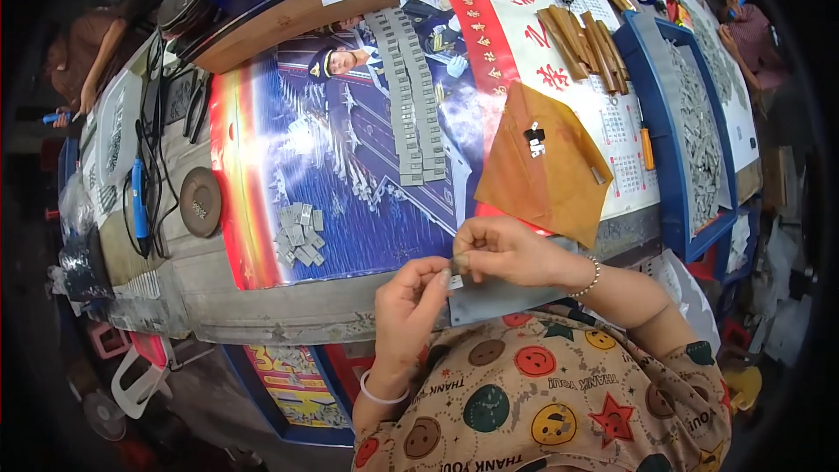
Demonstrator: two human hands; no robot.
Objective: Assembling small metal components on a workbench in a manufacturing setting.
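Close to the table's front edge, my left hand (409, 304) pinches a small flat white-grey piece (455, 281) between thumb and finger. Against it, my right hand (505, 251) is closed in a pinch at the same spot; what its fingertips hold is hidden. Under both hands lies a grey mat (498, 299). Just beyond my right hand is an amber translucent sheet (559, 177), with a few small black and white pieces (535, 140) on it. A loose pile of small grey plates (300, 234) lies left of my hands, on a glossy poster (367, 249).
Two long rows of grey plates (409, 105) run up the poster. On the right stand a blue tray (654, 96) of metal pieces and an orange-handled screwdriver (647, 149). A brown round dish (201, 201), a blue corded tool (138, 197) and pliers (198, 109) lie left. Two other people work nearby.
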